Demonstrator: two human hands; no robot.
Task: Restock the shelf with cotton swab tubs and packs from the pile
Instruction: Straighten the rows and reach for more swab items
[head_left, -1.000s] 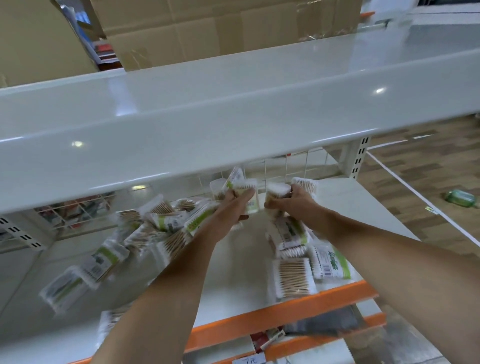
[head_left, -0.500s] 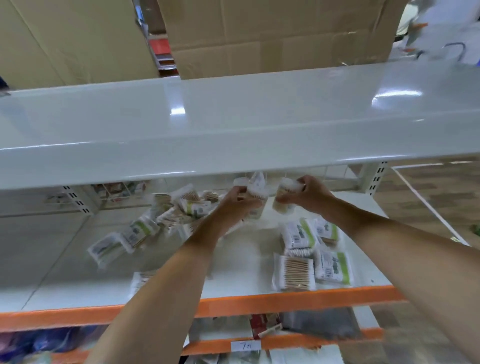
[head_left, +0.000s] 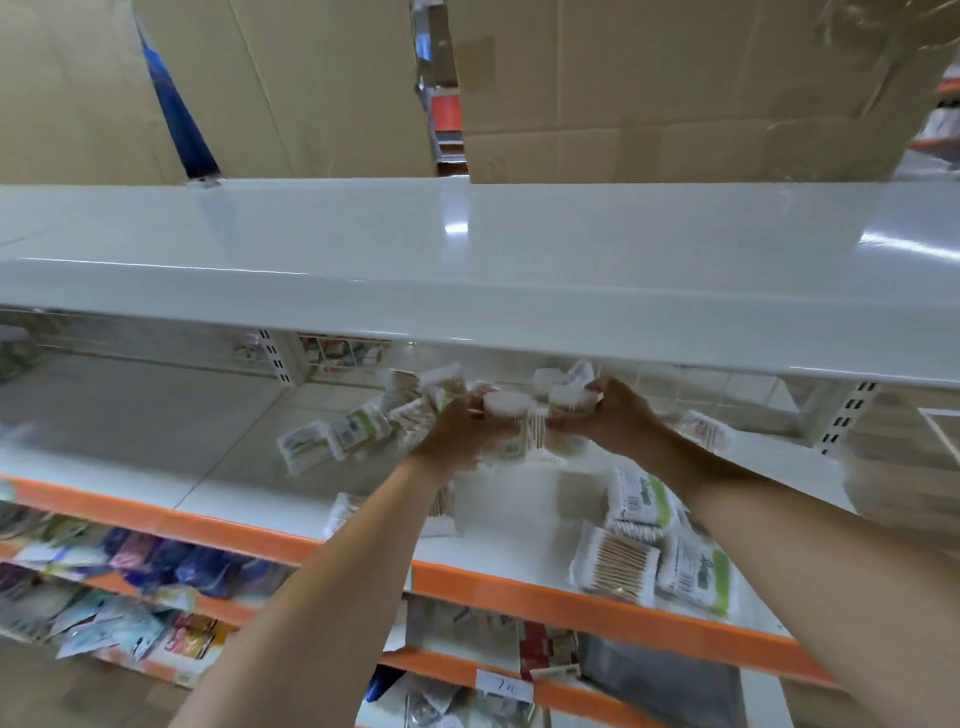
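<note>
Both hands are drawing together since earlier: left hand (head_left: 462, 434) and right hand (head_left: 613, 421) fingers are each gripping a clear round plastic swab tub (head_left: 506, 410); leftward, the jumbled pile of white-and-green swab packs (head_left: 358, 431) is awaiting sorting.

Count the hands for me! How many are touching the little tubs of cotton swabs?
2. The left hand grips one tub, and the right hand grips another tub right beside it, over the shelf. More tubs may hide behind them.

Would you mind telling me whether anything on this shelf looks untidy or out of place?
Yes. The swab packs behind the left hand lie in a jumbled heap, tilted every way. More packs near the orange front edge overlap crookedly. Both hands, the right hand included, hold tubs.
</note>
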